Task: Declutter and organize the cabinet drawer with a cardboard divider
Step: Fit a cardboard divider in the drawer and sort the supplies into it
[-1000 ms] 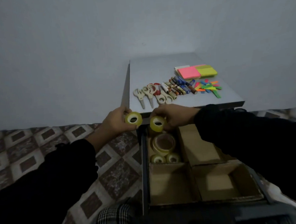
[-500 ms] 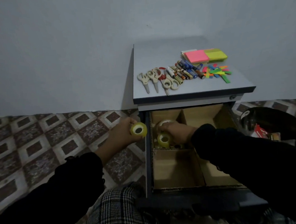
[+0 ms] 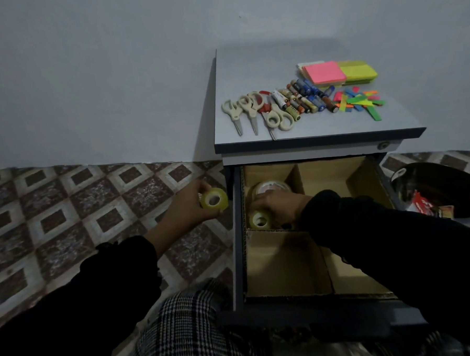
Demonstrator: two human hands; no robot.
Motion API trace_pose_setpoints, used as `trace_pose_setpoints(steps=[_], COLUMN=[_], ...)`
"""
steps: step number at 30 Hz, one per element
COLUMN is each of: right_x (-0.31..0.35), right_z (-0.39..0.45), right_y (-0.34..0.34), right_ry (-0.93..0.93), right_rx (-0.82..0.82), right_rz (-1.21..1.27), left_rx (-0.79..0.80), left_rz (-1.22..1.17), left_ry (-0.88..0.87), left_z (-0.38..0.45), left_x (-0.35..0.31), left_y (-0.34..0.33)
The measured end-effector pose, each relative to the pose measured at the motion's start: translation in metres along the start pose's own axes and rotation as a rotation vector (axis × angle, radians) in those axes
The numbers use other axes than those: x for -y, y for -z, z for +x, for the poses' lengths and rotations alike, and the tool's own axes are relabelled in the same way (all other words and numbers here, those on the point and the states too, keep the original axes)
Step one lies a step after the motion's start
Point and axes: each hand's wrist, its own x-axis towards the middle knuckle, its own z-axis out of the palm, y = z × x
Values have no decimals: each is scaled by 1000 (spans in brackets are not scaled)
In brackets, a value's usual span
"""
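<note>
Right hand deeper in drawer (slightly)

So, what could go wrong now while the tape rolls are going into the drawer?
1. The back-left compartment already holds a large roll and a small roll; the roll in the left hand may not fit flat.
2. The right hand covers that compartment, so both hands could collide.
3. One pair of scissors reaches the cabinet top's front edge and might fall if bumped.
</note>
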Motion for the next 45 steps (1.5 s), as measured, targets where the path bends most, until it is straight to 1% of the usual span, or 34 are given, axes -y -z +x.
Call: trace_pose_setpoints(steps=[8, 15, 17, 22, 25, 28, 30, 32, 35, 37, 41, 45], right_x=[-3, -8, -8, -20, -36, -53, -63, -73, -81, -83, -79, -80], right_z=[8, 9, 6, -21, -44, -67, -80, -89, -95, -97, -98, -98], right_y=[-3, -8, -9, -6, -10, -19, -25, -31, -38, -41, -46, -51], right_ry=[35, 33, 12, -34, -83, -116, -150, -200, -284, -310, -298, -311], right_rx=[21, 17, -25, -226, -327, -399, -415, -342, -118, -25, 34, 28], right_rz=[-168, -136, -91, 19, 90, 143, 175, 193, 179, 227, 340, 427], left_rx=[7, 9, 9, 28, 46, 95, 148, 187, 211, 245, 340, 407], left_rz=[23, 24, 27, -7, -32, -36, -52, -21, 118, 172, 304, 510], left_ry=[6, 17, 20, 21, -15, -55, -66, -76, -122, -160, -218, -316], left_z=[5, 7, 6, 4, 3, 5, 8, 14, 22, 25, 33, 40], left_x=[5, 5, 3, -13, -32, -49, -57, -65, -78, -87, -97, -100], left_y=[0, 3, 2, -4, -12, -24, -33, -45, -60, -69, -84, -95])
